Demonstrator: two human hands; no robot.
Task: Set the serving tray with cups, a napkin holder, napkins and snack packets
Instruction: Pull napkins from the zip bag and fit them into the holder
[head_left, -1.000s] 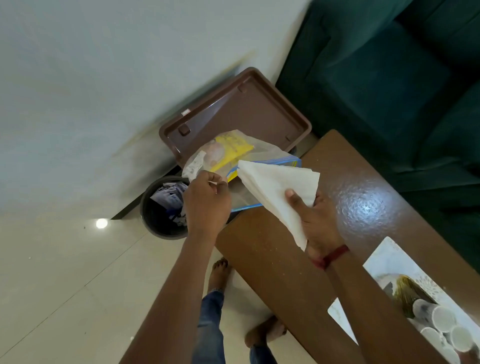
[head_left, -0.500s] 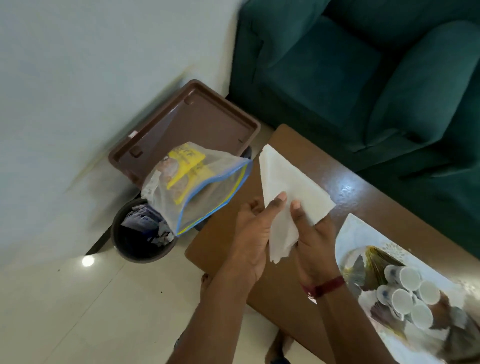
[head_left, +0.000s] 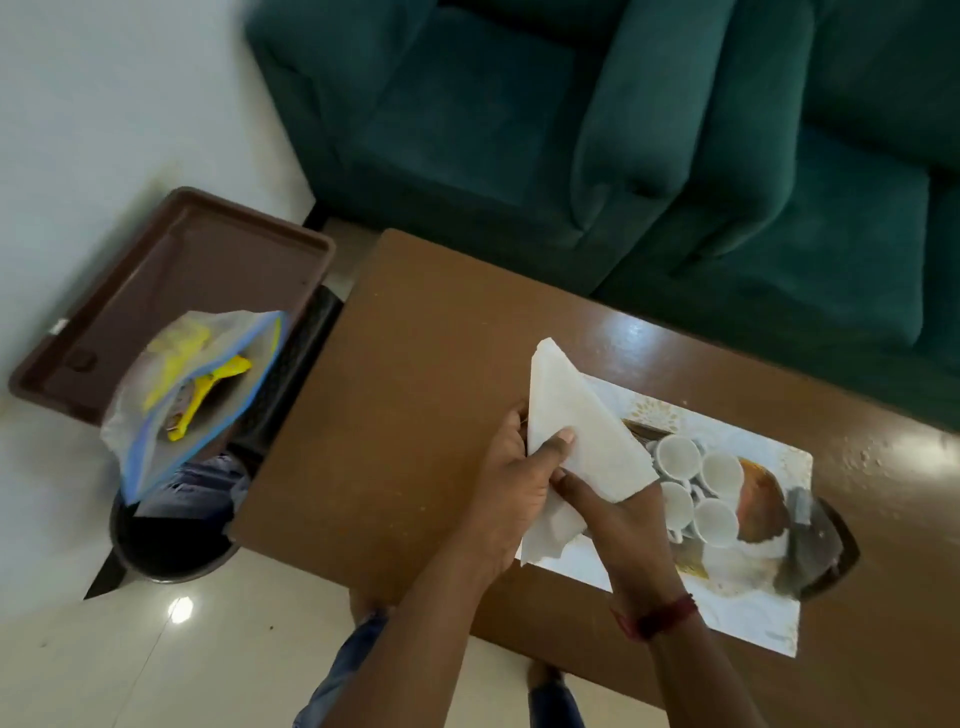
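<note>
Left grip (head_left: 511, 493) and right grip (head_left: 623, 530) side by side — both pinching napkins (head_left: 576, 431)

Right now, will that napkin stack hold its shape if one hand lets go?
Probably not: the napkins look thin and floppy, the lower corner sagging between left hand and right hand. Likely light enough for one pinch.

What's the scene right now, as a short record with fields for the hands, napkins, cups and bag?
left hand: grips the napkins
right hand: also holds the napkins
napkins: white folded stack, over the serving tray's left end
cups: four white, clustered on the serving tray
zip bag: yellow packets inside, off the table's left end
</note>
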